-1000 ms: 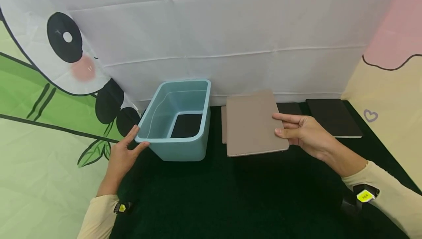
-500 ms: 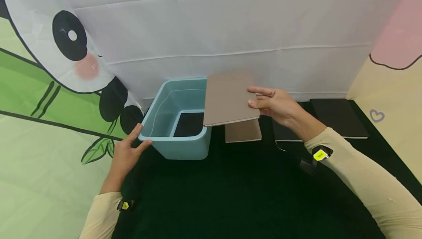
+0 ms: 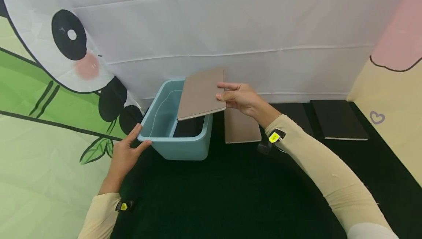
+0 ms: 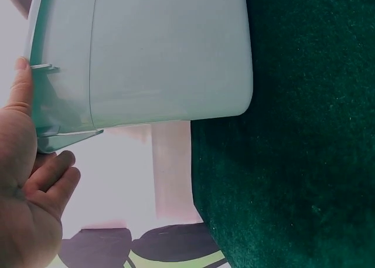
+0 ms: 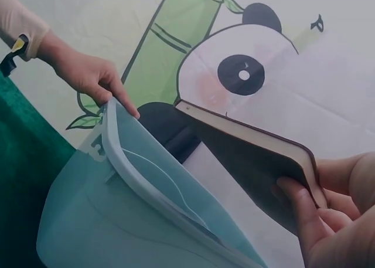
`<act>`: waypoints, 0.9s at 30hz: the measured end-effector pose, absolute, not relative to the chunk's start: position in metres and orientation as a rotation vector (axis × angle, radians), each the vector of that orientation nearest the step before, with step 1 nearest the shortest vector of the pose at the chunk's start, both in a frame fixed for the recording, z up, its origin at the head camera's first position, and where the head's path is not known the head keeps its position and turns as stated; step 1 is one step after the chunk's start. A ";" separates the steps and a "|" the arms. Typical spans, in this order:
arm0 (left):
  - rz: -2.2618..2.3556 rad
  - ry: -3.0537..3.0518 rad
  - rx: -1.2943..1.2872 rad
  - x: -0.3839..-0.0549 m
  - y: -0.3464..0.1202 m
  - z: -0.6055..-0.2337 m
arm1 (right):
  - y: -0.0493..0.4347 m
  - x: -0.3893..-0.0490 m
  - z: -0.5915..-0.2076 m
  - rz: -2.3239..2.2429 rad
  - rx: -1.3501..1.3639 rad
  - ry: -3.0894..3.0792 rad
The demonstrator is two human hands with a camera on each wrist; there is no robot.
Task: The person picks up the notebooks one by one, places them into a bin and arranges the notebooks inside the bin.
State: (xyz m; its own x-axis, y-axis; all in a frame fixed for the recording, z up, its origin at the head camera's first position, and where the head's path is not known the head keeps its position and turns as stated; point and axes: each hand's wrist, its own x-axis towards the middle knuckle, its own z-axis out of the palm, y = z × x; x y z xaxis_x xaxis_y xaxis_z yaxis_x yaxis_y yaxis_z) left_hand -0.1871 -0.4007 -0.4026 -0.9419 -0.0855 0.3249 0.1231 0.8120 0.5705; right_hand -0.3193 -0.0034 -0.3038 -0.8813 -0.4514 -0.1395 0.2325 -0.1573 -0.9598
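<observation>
A light blue plastic bin (image 3: 179,149) stands at the left of the table, with a black notebook (image 3: 189,126) lying inside on its floor. At the bin's near left corner, my left hand (image 3: 126,154) grips the rim between thumb and fingers; the left wrist view shows the thumb against the bin wall (image 4: 164,57). My right hand (image 3: 242,99) pinches a taupe hardcover notebook (image 3: 201,92) by its right edge, thumb on the cover facing me. The notebook is tilted over the bin's right part. Its page edges face the right wrist camera.
Another taupe notebook (image 3: 244,129) lies on the dark green tablecloth (image 3: 230,191) just right of the bin, partly under my right hand. Further right are two black notebooks, one partly behind my sleeve and one (image 3: 339,120) in full view. A printed cloth backdrop (image 3: 230,22) rises behind them.
My right hand has carried the taupe notebook leftward from above the table to over the bin, uncovering the other taupe notebook. The left hand has stayed on the rim.
</observation>
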 end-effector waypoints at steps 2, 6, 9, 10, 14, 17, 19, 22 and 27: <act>-0.864 -2.653 -0.026 -0.186 -0.403 -0.402 | -0.017 -0.324 -0.306 -2.080 -0.225 1.679; -0.876 -2.645 -0.028 -0.186 -0.406 -0.402 | -0.039 -0.334 -0.308 -2.102 -0.176 1.657; -0.893 -2.651 -0.025 -0.187 -0.406 -0.401 | -0.051 -0.341 -0.310 -2.110 -0.137 1.660; -0.895 -2.652 -0.024 -0.187 -0.406 -0.401 | -0.055 -0.344 -0.310 -2.111 -0.130 1.663; -0.880 -2.657 -0.026 -0.189 -0.405 -0.401 | -0.068 -0.351 -0.315 -2.109 -0.112 1.666; -0.866 -2.658 -0.032 -0.189 -0.404 -0.401 | -0.077 -0.355 -0.319 -2.107 -0.095 1.649; -0.864 -2.660 -0.033 -0.188 -0.403 -0.401 | -0.083 -0.357 -0.322 -2.104 -0.084 1.636; -0.877 -2.661 -0.032 -0.188 -0.402 -0.401 | -0.091 -0.360 -0.325 -2.094 -0.070 1.640; -0.885 -2.654 -0.036 -0.189 -0.400 -0.403 | -0.101 -0.363 -0.329 -2.067 -0.067 1.658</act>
